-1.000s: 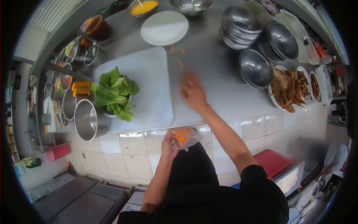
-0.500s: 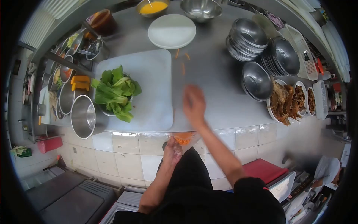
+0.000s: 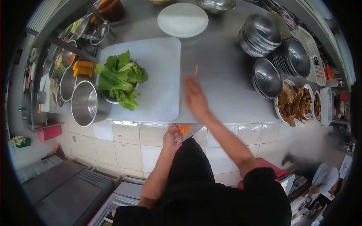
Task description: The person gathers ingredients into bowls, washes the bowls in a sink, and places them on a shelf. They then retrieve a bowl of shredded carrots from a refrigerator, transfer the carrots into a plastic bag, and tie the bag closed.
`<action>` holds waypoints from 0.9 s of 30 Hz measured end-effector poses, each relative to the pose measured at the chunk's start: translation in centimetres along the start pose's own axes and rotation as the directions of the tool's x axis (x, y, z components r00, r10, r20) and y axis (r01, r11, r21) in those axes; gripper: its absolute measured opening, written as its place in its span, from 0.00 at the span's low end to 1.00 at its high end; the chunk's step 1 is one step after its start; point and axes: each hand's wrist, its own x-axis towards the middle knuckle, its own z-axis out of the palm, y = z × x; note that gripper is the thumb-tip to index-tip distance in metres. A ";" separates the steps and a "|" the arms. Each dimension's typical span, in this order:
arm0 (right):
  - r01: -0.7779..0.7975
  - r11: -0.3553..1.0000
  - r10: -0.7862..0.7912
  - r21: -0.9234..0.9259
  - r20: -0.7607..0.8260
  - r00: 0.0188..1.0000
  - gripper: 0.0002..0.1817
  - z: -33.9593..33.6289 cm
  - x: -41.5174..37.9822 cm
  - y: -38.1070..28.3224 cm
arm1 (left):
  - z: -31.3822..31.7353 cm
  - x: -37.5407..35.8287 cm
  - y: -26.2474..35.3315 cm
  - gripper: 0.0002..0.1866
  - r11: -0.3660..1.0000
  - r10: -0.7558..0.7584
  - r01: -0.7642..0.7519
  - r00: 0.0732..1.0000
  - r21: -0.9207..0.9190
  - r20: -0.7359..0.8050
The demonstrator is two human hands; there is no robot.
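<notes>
Just below the counter's front edge, my left hand is closed on the rim of a clear plastic bag. Orange shreds that look like carrot show inside the bag. My right hand lies low over the steel counter, its fingers stretched out and slightly blurred. One thin orange strip rests just beyond those fingertips. Left of this hand is a white cutting board, with leafy greens heaped in a bowl on it.
A white oval plate stands at the back. Stacked metal bowls and plates of brown dried food line the right side. Metal pots stand at left. A person in grey is at lower right.
My right hand has gone from curled to flat with fingers extended. Several orange strips lay near the plate; one shows now. The view has shifted, and my left hand keeps hold of the bag.
</notes>
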 end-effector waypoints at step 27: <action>-0.642 0.688 0.680 0.338 0.010 0.734 0.09 -11.7 -14.6 -9.1 | 7.4 -17.2 5.6 0.10 0.795 -0.172 0.036 0.970 0.605 0.169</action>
